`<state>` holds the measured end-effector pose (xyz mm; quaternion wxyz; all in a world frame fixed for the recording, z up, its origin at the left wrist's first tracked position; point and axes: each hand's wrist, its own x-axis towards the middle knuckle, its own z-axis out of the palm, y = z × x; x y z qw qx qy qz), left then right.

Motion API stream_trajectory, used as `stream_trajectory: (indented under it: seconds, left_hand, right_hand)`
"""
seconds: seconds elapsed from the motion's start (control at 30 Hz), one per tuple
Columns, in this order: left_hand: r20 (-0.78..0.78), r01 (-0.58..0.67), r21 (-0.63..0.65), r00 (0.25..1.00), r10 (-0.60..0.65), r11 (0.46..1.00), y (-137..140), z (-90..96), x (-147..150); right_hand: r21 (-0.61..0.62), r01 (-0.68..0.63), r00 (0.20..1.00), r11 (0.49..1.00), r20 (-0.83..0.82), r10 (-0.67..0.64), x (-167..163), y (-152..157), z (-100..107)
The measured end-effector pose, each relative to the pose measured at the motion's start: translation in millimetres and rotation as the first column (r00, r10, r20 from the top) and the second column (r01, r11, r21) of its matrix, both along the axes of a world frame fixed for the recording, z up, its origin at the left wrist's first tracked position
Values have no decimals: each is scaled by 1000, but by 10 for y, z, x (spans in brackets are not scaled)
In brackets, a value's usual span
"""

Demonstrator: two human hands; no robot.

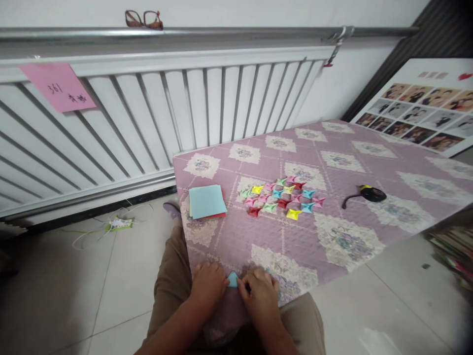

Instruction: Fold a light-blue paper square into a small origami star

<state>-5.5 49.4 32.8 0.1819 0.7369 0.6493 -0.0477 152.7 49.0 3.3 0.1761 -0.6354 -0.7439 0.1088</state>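
Observation:
A small folded piece of light blue paper (232,279) lies at the near edge of the table, between my two hands. My left hand (209,285) grips its left side, fingers curled, with the thumb against the paper. On the other side, my right hand (259,292) pinches the right edge between thumb and curled fingers. Further up the table sits a stack of square paper sheets (207,201), light blue on top with red showing beneath. To its right, several small folded paper shapes (277,194) in pink, red, yellow, green and blue stand in loose rows.
A purple flowered cloth covers the table (236,236). A black object with a yellow band (372,194) lies on its right part. Behind stands a white radiator (207,103) with a pink note (59,88). Glasses (144,19) rest on the pipe. A power strip (120,224) lies on the floor.

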Motion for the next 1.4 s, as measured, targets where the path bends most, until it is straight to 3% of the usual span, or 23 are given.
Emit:
stream_trajectory:
  seconds: [0.47, 0.67, 0.73, 0.83, 0.93, 1.0, 1.2, 1.4]
  left_hand:
    - [-10, 25, -12, 1000, -25, 1000, 32, -13, -10]
    - [49, 65, 119, 996, -71, 991, -22, -174, -78]
    - [59, 153, 229, 984, -171, 961, -35, -241, -102]
    - [59, 346, 369, 917, -394, 862, -26, -312, -140]
    - [45, 483, 428, 832, -552, 763, 0, -340, -182]
    - [33, 519, 433, 808, -588, 737, 9, -340, -207]
    - [50, 515, 414, 811, -584, 751, 2, -278, -245]
    - [85, 483, 412, 824, -561, 773, 6, -319, -248]
  right_hand:
    - [9, 14, 1000, 1000, -15, -14, -9, -21, 12]
    - [51, 15, 1000, 999, -21, -14, -14, -33, 6]
    - [73, 13, 1000, 997, -23, -12, -14, -41, -6]
    - [88, 14, 1000, 996, -26, -11, -10, -54, -18]
    - [94, 10, 1000, 996, -27, -8, -8, -70, -15]
    - [93, 9, 999, 996, -35, -6, -12, -80, -7]
    - [62, 16, 999, 998, -38, -14, 12, -89, 1]
    - [154, -152, 975, 976, -139, 174, 227, -132, -60]
